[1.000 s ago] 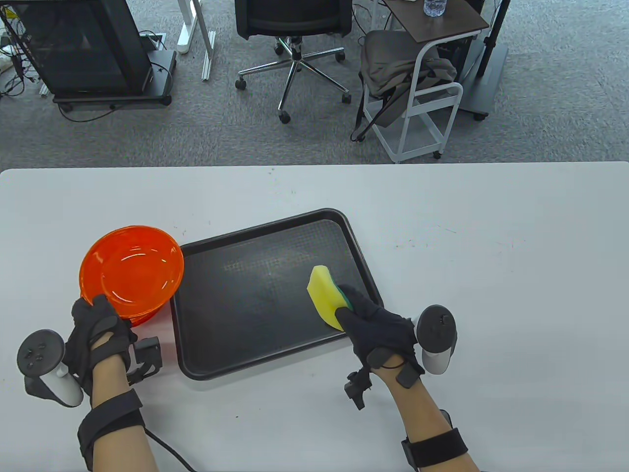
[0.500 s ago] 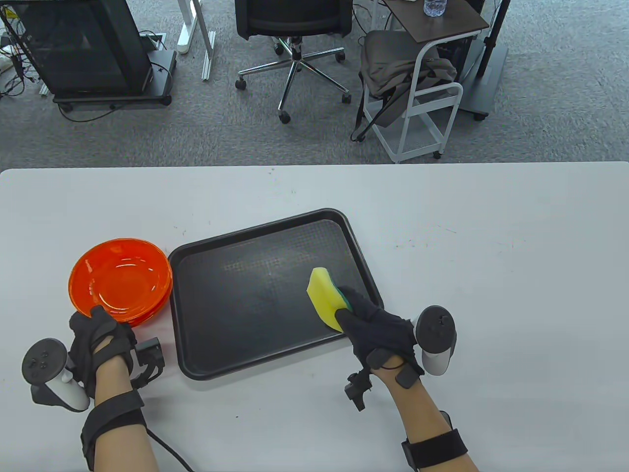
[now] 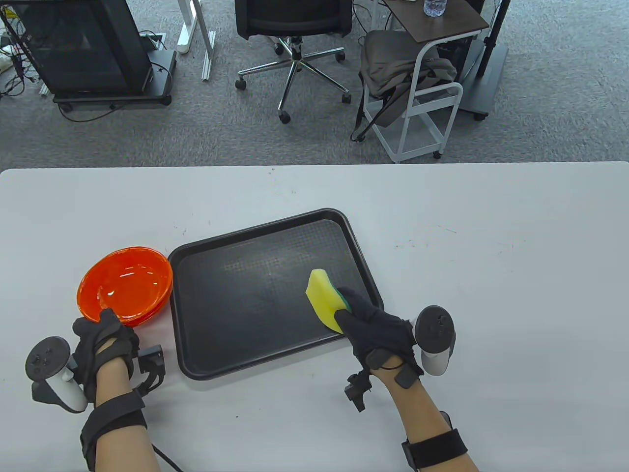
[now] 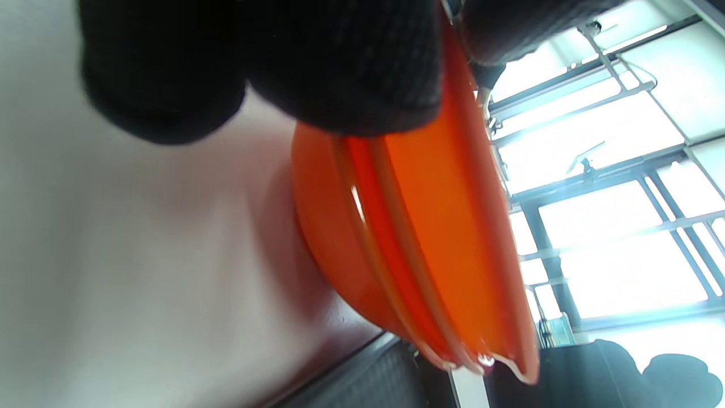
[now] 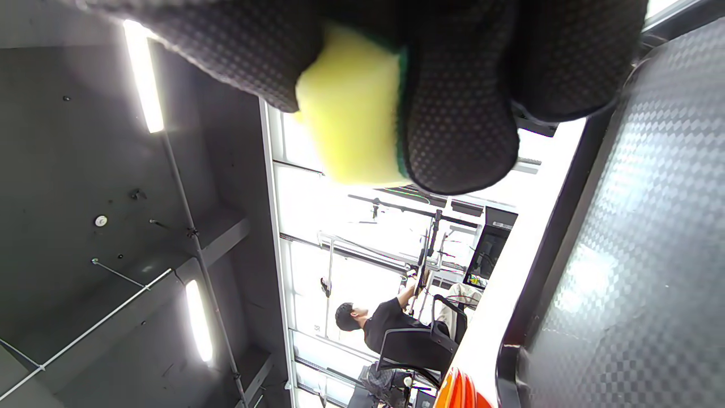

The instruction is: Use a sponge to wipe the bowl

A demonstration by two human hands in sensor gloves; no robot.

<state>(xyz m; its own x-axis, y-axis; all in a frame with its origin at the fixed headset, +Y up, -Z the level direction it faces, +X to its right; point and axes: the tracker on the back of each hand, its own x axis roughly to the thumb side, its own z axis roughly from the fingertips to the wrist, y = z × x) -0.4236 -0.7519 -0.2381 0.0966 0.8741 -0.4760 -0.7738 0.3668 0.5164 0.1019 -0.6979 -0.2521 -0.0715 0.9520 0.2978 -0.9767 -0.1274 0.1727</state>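
Bowls point(image 3: 126, 286), orange and stacked one in another, sit near the front-left corner of the white surface point(image 3: 491, 295), just beside the left rim of a black tray point(image 3: 196, 366). The stack is tipped, its opening leaning toward the far edge. The left hand point(image 3: 103, 344) grips the stack at its near rim; in the left wrist view the gloved fingers point(image 4: 340, 68) fold over the rim of the top bowl, so they are closed on it, and at least three nested rims show there, with the underside of the lowest bowl close to the surface.

The right hand point(image 3: 378, 334) holds a sponge point(image 3: 322, 297), yellow with a green scouring layer, above the front-right part of the tray. Its fingers point(image 5: 453, 113) pinch the near end of the sponge from both faces, with the yellow body sticking out toward the far-left; the right wrist view shows the yellow foam point(image 5: 351, 124) clamped between gloved fingers on either side. Whether the sponge touches the tray floor cannot be told. The sponge and the bowls are well apart, with most of the tray between them.

Beyond the far edge of the surface stand an office chair point(image 3: 295, 29) and a white trolley point(image 3: 422, 98) on grey carpet.
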